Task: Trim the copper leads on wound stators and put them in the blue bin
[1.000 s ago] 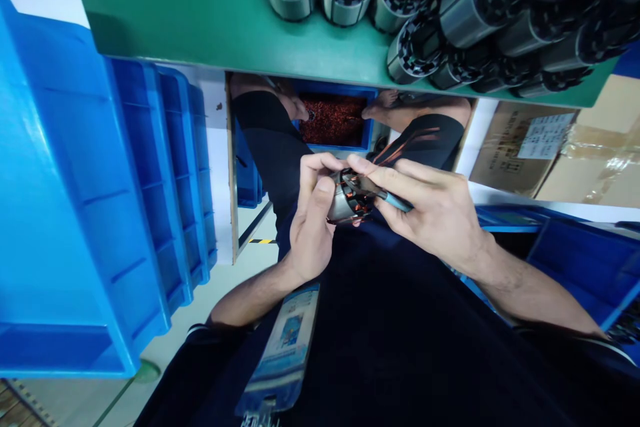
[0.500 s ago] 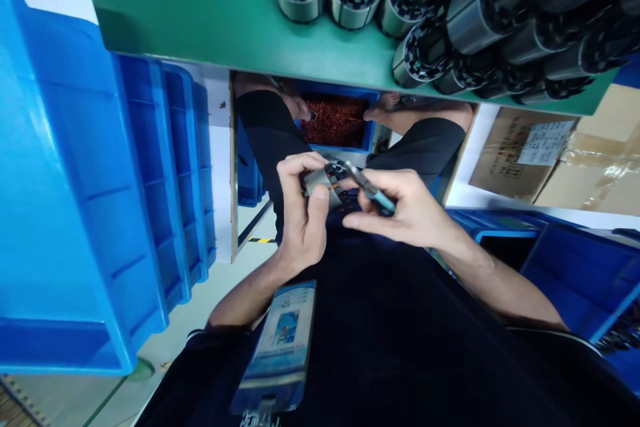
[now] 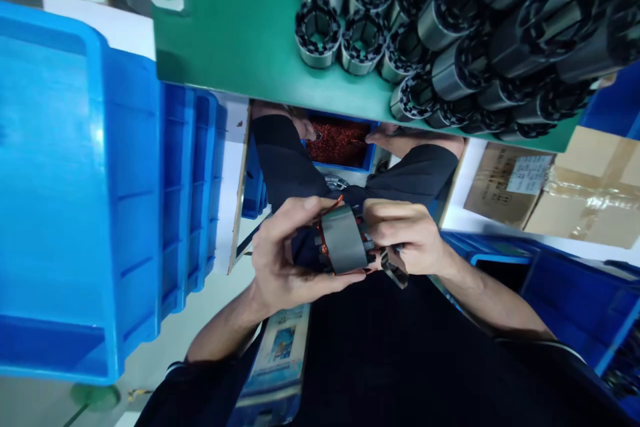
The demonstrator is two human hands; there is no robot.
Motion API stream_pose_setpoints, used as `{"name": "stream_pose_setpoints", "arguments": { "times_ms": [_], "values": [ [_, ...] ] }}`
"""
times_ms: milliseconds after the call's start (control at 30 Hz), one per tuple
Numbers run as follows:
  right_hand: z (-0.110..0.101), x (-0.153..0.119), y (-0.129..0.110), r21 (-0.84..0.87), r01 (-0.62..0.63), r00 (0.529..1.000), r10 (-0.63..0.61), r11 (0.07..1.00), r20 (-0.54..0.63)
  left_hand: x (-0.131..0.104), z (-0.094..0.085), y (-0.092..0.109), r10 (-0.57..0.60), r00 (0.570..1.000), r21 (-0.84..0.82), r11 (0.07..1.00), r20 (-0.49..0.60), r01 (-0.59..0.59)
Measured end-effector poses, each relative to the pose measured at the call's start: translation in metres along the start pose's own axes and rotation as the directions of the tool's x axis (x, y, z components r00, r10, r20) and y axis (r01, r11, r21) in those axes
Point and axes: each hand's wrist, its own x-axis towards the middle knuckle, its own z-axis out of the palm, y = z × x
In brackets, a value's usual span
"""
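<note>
A motor stator [image 3: 343, 240], a grey metal ring with dark end pieces and copper winding, is held on its side above my lap. My left hand [image 3: 285, 257] grips it, fingers over the top and thumb along the underside. A bit of copper wire [image 3: 341, 199] sticks up at its upper left edge. My right hand [image 3: 405, 233] is closed at the stator's right end, its fingertips against or very near the dark end piece. From below that hand juts the dark metal end of a pair of cutters [image 3: 395, 268]; their handles are hidden in the palm.
Rows of similar stators [image 3: 364, 43] stand on the green table [image 3: 225, 27]. Blue crates [image 3: 55, 200] are stacked at left. Below the table edge a blue bin [image 3: 340, 140] holds copper scraps. Cardboard boxes [image 3: 585, 193] and blue bins [image 3: 575, 287] lie at right.
The stator has been turned on its side and come closer to me. My right hand has swung the cutters from pointing at the stator to pointing down. The view has shifted.
</note>
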Motion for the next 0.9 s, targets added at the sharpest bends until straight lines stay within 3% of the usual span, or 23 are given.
{"name": "stream_pose_setpoints", "arguments": {
  "times_ms": [100, 233, 333, 400, 467, 533, 633, 767, 900],
  "values": [
    [0.005, 0.004, 0.003, 0.031, 0.017, 0.998, -0.018, 0.999, 0.054, -0.004, -0.008, 0.004, 0.056, 0.998, 0.044, 0.997, 0.004, -0.056],
    [0.017, 0.017, 0.006, 0.097, 0.025, 0.988, -0.040, 0.995, 0.149, -0.018, -0.016, 0.014, 0.051, 0.991, 0.108, 0.993, -0.127, -0.038],
    [0.025, 0.033, -0.001, 0.016, -0.026, 0.968, 0.021, 1.000, 0.251, -0.038, -0.044, 0.024, 0.033, 0.974, 0.207, 0.978, -0.226, 0.015],
    [0.028, 0.042, -0.005, -0.092, -0.069, 0.944, 0.095, 0.993, 0.315, -0.049, -0.084, 0.034, 0.013, 0.957, 0.381, 0.919, -0.291, 0.104],
    [0.030, 0.045, -0.006, -0.178, -0.071, 0.927, 0.131, 0.981, 0.352, -0.057, -0.137, 0.048, -0.021, 0.929, 0.597, 0.761, -0.370, 0.255],
    [0.033, 0.043, -0.003, -0.239, -0.061, 0.922, 0.146, 0.969, 0.357, -0.057, -0.198, 0.062, -0.093, 0.892, 0.747, 0.512, -0.442, 0.424],
    [0.037, 0.032, 0.005, -0.289, -0.055, 0.939, 0.148, 0.956, 0.312, -0.046, -0.288, 0.065, -0.266, 0.834, 0.856, 0.061, -0.482, 0.514],
    [0.042, 0.011, 0.015, -0.309, -0.080, 0.963, 0.154, 0.948, 0.223, -0.021, -0.382, 0.034, -0.355, 0.767, 0.832, -0.066, -0.535, 0.550],
    [0.048, -0.009, 0.023, -0.293, -0.191, 0.948, 0.254, 0.937, 0.194, 0.001, -0.432, 0.004, -0.425, 0.726, 0.828, -0.115, -0.541, 0.550]
  ]
}}
